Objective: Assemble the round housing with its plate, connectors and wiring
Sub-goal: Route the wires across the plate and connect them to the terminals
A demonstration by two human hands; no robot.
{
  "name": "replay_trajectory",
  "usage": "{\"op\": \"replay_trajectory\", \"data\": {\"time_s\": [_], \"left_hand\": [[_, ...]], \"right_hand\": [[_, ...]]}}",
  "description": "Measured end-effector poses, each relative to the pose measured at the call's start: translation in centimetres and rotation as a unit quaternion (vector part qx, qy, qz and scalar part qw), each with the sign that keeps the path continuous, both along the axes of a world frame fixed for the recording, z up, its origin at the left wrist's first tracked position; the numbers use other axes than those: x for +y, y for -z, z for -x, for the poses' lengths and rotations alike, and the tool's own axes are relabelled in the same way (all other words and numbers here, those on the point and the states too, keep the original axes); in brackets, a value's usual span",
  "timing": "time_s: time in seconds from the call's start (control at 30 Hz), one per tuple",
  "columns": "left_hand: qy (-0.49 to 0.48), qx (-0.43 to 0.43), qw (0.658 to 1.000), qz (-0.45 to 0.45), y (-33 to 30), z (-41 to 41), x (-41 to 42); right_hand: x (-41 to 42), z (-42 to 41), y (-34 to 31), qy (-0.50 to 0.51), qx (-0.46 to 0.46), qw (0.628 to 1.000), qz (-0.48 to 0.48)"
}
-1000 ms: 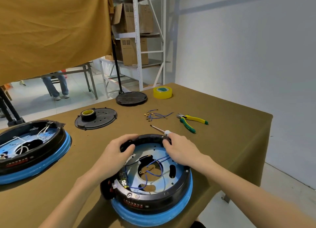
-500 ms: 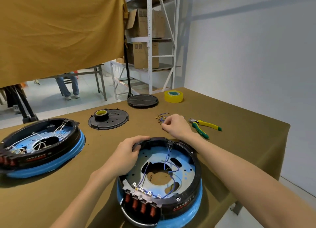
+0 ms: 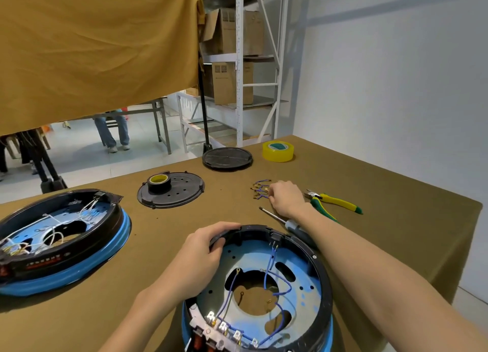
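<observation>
Head camera view, looking down over a workbench covered in olive-brown cloth [image 3: 383, 182].

Nearest the viewer sits the round housing [image 3: 320, 293], a black ring with a blue outer band. Inside it lies a blue-tinted metal plate [image 3: 303, 280] with a large central hole. Thin blue wires [image 3: 272, 272] run across the plate to a row of metal connectors [image 3: 224, 326] at the near rim.

The left hand [image 3: 200, 254] grips the far-left rim of the housing, thumb inside, fingers curled over the edge. The right hand [image 3: 286, 197] reaches across to a small loose bundle of blue wires with brass terminals [image 3: 260, 189] lying on the cloth beyond the housing. Its fingertips are bent down at the bundle; whether they pinch a wire cannot be told.

A screwdriver [image 3: 287, 222] lies under the right forearm, just beyond the housing. Yellow-and-green pliers [image 3: 334, 201] lie to the right of the hand.

To the left rests a second round housing [image 3: 63, 243] with white wires inside. Farther back are a black perforated disc [image 3: 174, 192] carrying a small roll of yellow tape [image 3: 158, 180], a black round lid [image 3: 227, 157], and a larger yellow tape roll [image 3: 277, 151].
</observation>
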State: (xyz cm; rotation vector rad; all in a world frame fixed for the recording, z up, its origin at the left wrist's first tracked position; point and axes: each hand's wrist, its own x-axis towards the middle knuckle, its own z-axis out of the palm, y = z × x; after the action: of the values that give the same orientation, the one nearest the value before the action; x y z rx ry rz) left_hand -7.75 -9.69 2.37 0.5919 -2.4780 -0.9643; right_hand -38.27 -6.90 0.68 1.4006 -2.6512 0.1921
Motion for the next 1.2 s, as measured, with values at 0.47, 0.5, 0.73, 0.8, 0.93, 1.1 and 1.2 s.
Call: {"op": "replay_trajectory", "data": {"time_s": [0.47,0.5,0.73,0.8,0.93,1.1,1.2], "left_hand": [[-0.037,-0.017,0.999,0.029,-0.4,-0.2,0.4],[-0.056,-0.037,0.997,0.044,-0.5,-0.3,0.4],[-0.109,-0.212,0.963,0.125,-1.5,-2.0,0.5],[-0.097,-0.189,0.967,0.143,-1.8,-1.7,0.5],[-0.076,-0.081,0.994,-0.003,-2.5,-1.1,-0.9],[-0.113,-0.039,0.991,-0.052,0.0,-1.9,0.7],[-0.117,-0.042,0.991,-0.055,1.2,-2.8,1.4]], "right_hand": [[4.6,-4.7,-3.0,-0.056,-0.246,0.936,0.247],[5.2,-5.3,-3.4,-0.064,-0.258,0.93,0.256],[9.5,-10.3,-3.8,-0.122,-0.321,0.904,0.255],[10.4,-11.1,-3.5,-0.112,-0.32,0.903,0.265],[12.8,-11.4,-2.6,-0.031,-0.289,0.918,0.269],[13.3,-11.6,-3.7,-0.056,-0.241,0.92,0.305],[11.8,-13.2,-4.8,-0.113,-0.258,0.924,0.257]]}}
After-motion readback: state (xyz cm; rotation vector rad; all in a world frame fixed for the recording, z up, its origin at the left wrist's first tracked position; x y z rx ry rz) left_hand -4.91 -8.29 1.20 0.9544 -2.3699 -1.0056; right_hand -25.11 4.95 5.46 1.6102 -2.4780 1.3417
